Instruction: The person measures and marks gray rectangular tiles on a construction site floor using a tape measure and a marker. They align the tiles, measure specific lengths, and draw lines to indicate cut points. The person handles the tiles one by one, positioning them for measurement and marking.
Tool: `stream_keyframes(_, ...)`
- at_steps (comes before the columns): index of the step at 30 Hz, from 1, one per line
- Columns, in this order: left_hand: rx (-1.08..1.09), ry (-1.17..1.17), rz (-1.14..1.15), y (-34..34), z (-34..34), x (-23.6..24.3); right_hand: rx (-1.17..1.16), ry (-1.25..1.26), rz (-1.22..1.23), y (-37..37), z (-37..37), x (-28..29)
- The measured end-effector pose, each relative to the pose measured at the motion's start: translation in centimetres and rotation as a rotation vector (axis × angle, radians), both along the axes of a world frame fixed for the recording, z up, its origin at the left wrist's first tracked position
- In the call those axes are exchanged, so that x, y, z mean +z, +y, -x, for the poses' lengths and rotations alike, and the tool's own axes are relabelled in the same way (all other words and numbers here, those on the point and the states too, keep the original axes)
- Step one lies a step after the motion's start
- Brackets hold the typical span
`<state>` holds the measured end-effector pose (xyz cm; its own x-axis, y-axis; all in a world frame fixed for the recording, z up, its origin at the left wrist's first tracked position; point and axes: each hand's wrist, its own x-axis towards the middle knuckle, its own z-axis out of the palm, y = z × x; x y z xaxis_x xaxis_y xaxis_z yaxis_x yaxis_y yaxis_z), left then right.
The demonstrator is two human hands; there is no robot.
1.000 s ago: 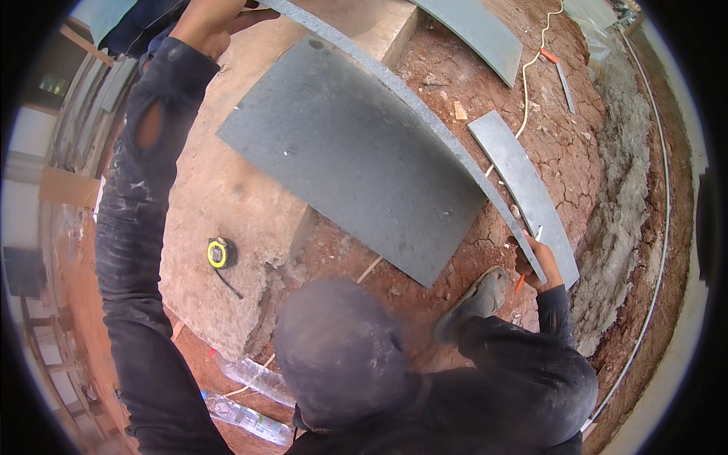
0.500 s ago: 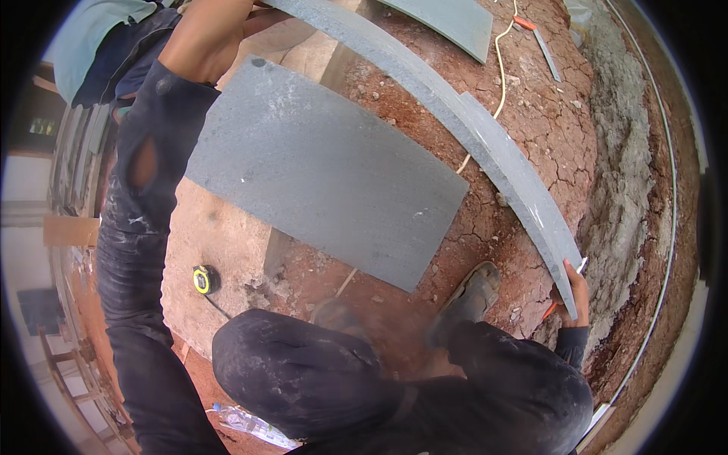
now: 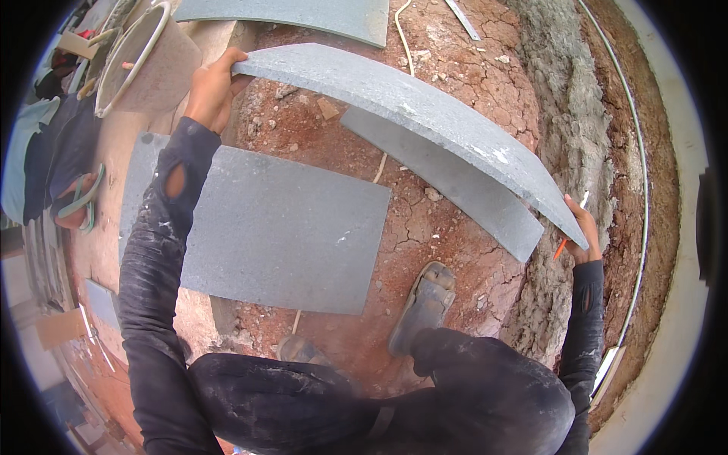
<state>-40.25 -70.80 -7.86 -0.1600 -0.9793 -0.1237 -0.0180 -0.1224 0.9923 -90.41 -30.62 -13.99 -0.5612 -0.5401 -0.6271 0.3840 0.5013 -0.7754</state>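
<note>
My left hand (image 3: 212, 95) grips the upper left end of a long grey stone slab (image 3: 409, 114), raised across the upper middle. My right hand (image 3: 584, 227) is closed on its lower right end, with a white, thin item (image 3: 584, 199) and an orange item (image 3: 560, 249) showing at the fingers, too small to name. Below the raised slab lies a narrow grey strip (image 3: 447, 186) on cracked red soil. A wide grey slab (image 3: 280, 235) lies at left on a concrete edge (image 3: 201, 322), over a pale cord (image 3: 379, 168).
A co-worker's legs and sandaled foot (image 3: 76, 193) are at the left, beside a bucket (image 3: 152, 72). Another grey slab (image 3: 288, 15) and a metal blade (image 3: 462, 19) lie at the top. A rough cement band (image 3: 576, 114) and white conduit (image 3: 641, 144) run along the right.
The held slab has swung, its left end lower and its right end higher, and shows more of its face. The view has shifted, bringing in the bucket and the co-worker's foot.
</note>
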Motion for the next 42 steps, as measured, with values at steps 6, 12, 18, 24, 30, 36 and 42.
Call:
stream_keyframes(6,-0.008,0.005,-0.084,-1.1,2.8,-4.1,-0.085,0.023,-0.034,-1.3,0.6,-0.8)
stream_keyframes(12,-0.041,-0.016,-0.130,-1.1,3.3,-7.4,-0.087,0.069,-0.109,0.5,1.1,-2.9)
stream_keyframes(18,-0.041,-0.032,-0.173,-1.2,3.8,-6.0,-0.195,-0.003,-0.093,-1.1,0.0,-1.4)
stream_keyframes(24,-0.020,0.054,-0.273,-0.8,2.7,-6.9,-0.155,0.056,-0.039,-0.9,1.8,-1.2)
stream_keyframes(30,-0.074,0.016,-0.382,1.9,1.2,-8.1,-0.021,0.101,-0.023,-3.6,7.3,-2.0)
stream_keyframes(36,-0.185,-0.193,-0.481,4.4,1.5,-9.7,0.249,0.312,-0.112,-3.7,9.8,-5.3)
stream_keyframes(42,-0.296,-0.551,-0.470,4.5,1.3,-12.8,0.306,0.283,-0.072,-2.3,9.7,-9.6)
